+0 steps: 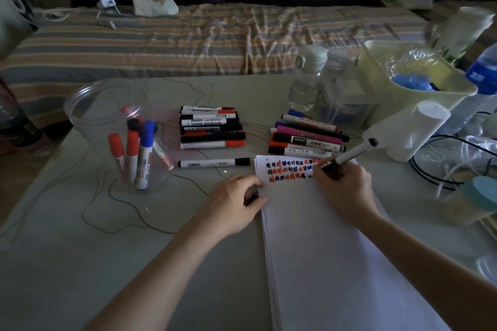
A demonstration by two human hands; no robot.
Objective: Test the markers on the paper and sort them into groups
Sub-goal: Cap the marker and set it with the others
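My right hand (343,185) grips a white marker with a black end (355,154), its tip down on the white paper (336,250) at the end of the third row of red, blue and black scribbles (289,169). My left hand (234,201) rests at the paper's left edge, curled around a small black cap (252,198). A lone black-capped marker (215,163) lies left of the paper. Behind it is a stacked pile of markers (211,130), and another pile (306,140) lies above the paper. A clear plastic cup (107,115) at left holds several red and blue markers (137,153).
A water bottle (309,78), a clear box (347,105), a pale green bin (411,83), a white container (414,131), cables (443,166) and a teal-lidded jar (476,199) crowd the right side. A thin cord (113,212) loops over the table. A striped bed (188,37) lies beyond.
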